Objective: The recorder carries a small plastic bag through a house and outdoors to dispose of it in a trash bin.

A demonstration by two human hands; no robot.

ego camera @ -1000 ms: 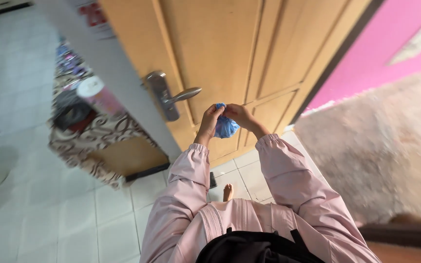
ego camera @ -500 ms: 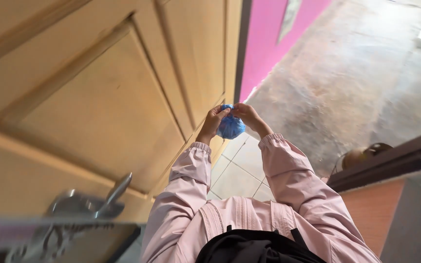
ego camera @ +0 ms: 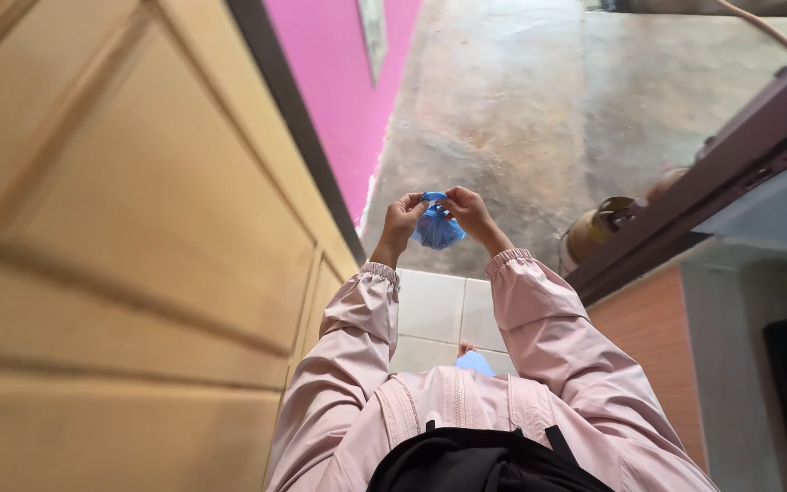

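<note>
Head view: left hand [ego camera: 401, 221] and right hand [ego camera: 468, 210] are pinching blue bag [ego camera: 435, 230] raised, beside wooden door [ego camera: 129, 246], over concrete floor [ego camera: 539, 118].

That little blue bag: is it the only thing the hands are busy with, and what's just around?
In hand:
small blue plastic bag
left hand
right hand

Just around:
wooden door
pink wall
concrete ground
white floor tiles
round brownish pot

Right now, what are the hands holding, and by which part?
Both hands, left hand and right hand, pinch a small blue plastic bag at its gathered top; the bag's body hangs between them.
</note>
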